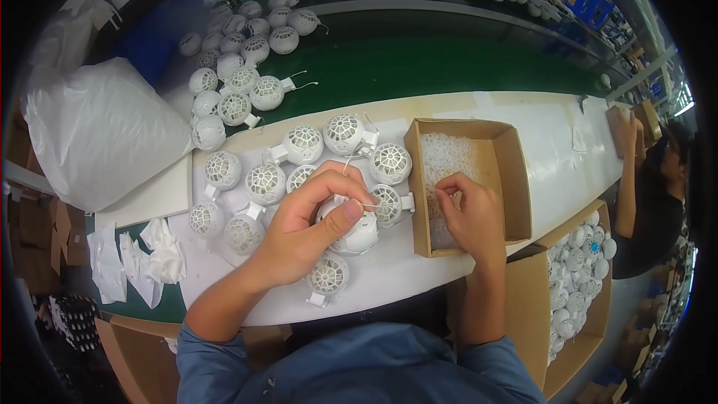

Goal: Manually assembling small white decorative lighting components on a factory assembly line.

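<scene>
At a white worktable (419, 265), the left hand (310, 228) grips a white round grille housing (357, 233) upright; the right hand (471, 213) pinches small white parts inside the cardboard box (516, 172) kept just beside it, within reach.

On the worktable (538, 179), a cluster of grille-faced round housings (266, 182) lay left of the cardboard box (516, 172), with more of them heaped behind on the conveyor belt (449, 60). The left hand (314, 221) rested over one housing (357, 233) in the cluster's near part; the right hand (471, 213) sat in the box, over the small parts (445, 157) inside it. Left of the cluster lay a plastic bag (97, 127) — and right of the table's near edge, lower down, an open carton (580, 284) held further housings
</scene>
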`<state>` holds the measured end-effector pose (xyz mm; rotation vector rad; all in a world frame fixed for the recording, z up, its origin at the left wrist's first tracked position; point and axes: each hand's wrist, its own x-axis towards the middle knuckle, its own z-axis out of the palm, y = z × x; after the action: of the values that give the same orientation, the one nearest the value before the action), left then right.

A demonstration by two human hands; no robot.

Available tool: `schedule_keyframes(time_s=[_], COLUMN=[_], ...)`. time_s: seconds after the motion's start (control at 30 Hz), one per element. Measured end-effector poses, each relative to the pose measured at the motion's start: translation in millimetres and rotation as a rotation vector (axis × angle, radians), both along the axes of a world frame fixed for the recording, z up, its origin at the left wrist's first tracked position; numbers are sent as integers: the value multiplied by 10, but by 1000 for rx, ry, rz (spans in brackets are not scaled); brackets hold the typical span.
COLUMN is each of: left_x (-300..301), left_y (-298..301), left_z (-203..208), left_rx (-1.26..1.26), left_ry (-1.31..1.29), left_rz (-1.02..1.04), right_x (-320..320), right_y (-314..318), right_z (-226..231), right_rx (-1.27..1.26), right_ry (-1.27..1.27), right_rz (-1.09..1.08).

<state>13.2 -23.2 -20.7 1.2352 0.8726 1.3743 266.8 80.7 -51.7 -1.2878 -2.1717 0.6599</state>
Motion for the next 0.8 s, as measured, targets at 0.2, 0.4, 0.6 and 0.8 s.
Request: schedule_keyframes(time_s=[0.2, 0.4, 0.6, 0.8], left_x=[0, 34, 21, -26], left_y=[-7, -29, -60, -51], left_z=[13, 31, 168, 154], left_rx=[-3, 17, -10, 21], left_ry=[19, 148, 336, 400], left_rz=[23, 29, 5, 34], right_x=[15, -43, -317, -357], right_y=[-31, -318, -509, -440], right_z=[157, 309, 458, 430], right_rx=[-94, -105, -131, -36], right_ry=[243, 576, 756, 658], right_rz=[-149, 21, 369, 375])
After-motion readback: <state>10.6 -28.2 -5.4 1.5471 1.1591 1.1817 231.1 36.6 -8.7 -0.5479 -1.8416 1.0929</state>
